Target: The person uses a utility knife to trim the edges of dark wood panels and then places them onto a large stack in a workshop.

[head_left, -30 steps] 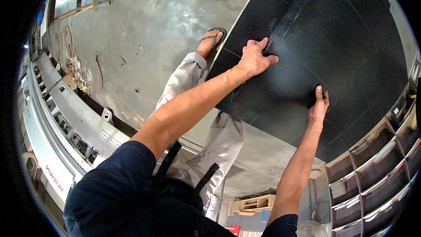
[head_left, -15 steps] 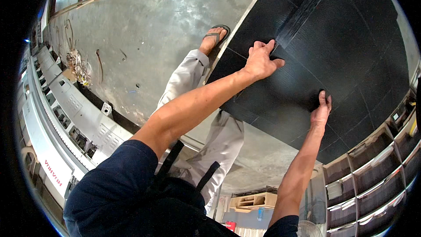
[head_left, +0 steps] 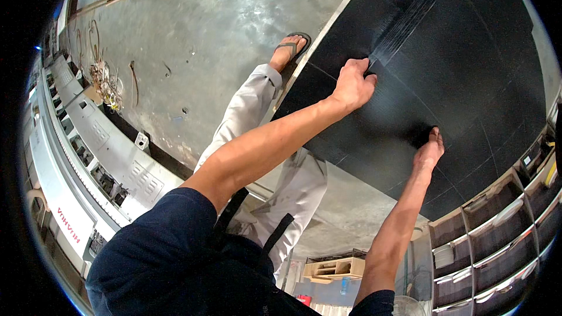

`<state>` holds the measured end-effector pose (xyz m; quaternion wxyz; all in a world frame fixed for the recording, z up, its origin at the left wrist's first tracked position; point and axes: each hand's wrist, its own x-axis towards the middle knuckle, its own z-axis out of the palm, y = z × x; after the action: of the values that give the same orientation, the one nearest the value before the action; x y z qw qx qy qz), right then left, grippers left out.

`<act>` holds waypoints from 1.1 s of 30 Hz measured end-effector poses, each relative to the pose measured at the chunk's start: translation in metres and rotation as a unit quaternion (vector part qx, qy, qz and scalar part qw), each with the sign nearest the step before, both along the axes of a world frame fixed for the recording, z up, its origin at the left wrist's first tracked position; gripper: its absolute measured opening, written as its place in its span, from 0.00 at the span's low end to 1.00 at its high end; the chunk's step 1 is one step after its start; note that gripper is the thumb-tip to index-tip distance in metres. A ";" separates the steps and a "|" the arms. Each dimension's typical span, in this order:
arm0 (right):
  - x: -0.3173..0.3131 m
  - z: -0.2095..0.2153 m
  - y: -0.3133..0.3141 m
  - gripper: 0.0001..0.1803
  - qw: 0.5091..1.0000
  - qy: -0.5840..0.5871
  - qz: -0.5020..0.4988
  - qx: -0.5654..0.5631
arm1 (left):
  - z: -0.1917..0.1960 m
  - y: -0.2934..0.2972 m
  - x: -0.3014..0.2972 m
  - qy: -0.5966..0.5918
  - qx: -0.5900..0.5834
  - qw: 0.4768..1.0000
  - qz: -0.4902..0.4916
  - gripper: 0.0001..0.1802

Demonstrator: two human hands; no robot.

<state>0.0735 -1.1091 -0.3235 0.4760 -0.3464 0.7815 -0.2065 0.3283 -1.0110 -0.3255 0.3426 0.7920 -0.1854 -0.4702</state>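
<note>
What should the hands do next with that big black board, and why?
Probably shift the left hand a little further along the black board for a firmer hold. It is only a guess: both hands press flat on the face, the right hand lower down, and the board is wide and tilted.

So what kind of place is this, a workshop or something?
Most likely a workshop or small factory. The person's hands press on a large black panel over a stained bare concrete floor, with grey metal casings along the left and plywood cubby shelves at lower right.
</note>
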 end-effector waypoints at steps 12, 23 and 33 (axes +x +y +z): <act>-0.012 -0.007 -0.005 0.26 1.000 -0.012 0.006 0.018 | -0.006 -0.005 -0.001 -0.021 0.003 1.000 -0.005 0.20; 0.002 0.028 0.149 0.45 0.968 0.086 -0.223 0.076 | 0.031 0.108 -0.019 0.067 0.088 0.993 -0.036 0.28; 0.052 0.021 0.175 0.33 0.817 -0.298 -0.456 0.190 | 0.017 0.128 -0.038 -0.022 0.087 0.995 -0.036 0.31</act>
<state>0.1251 -0.9344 -0.3029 0.5932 0.2250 0.6938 -0.3407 0.2901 -0.8825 -0.3085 0.2507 0.8219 -0.1798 -0.4789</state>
